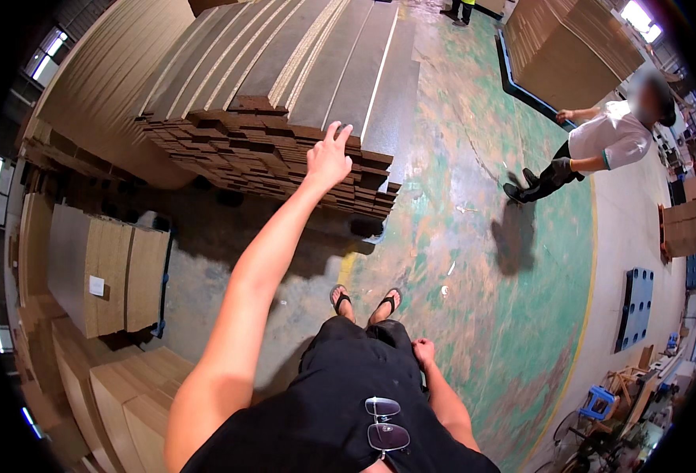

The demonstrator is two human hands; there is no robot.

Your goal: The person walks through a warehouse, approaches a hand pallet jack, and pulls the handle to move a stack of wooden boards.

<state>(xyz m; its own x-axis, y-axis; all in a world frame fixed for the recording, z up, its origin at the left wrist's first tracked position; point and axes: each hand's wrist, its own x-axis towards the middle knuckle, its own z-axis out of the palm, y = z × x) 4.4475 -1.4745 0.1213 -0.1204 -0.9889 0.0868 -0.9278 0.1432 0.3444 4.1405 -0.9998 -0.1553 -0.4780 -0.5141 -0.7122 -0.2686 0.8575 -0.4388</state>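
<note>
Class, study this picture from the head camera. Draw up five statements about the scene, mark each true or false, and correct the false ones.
1. The left hand reaches out to the near end of the stack of grey-topped boards. True.
2. Both hands reach out to that stack. False: the right hand is down low, well away from it.
3. Glasses hang on the front of the dark shirt. True.
4. Nobody else is in view. False: for one, a co-worker stands to the right of the stack.
5. A blue pallet lies beyond the yellow floor line. True.
</note>
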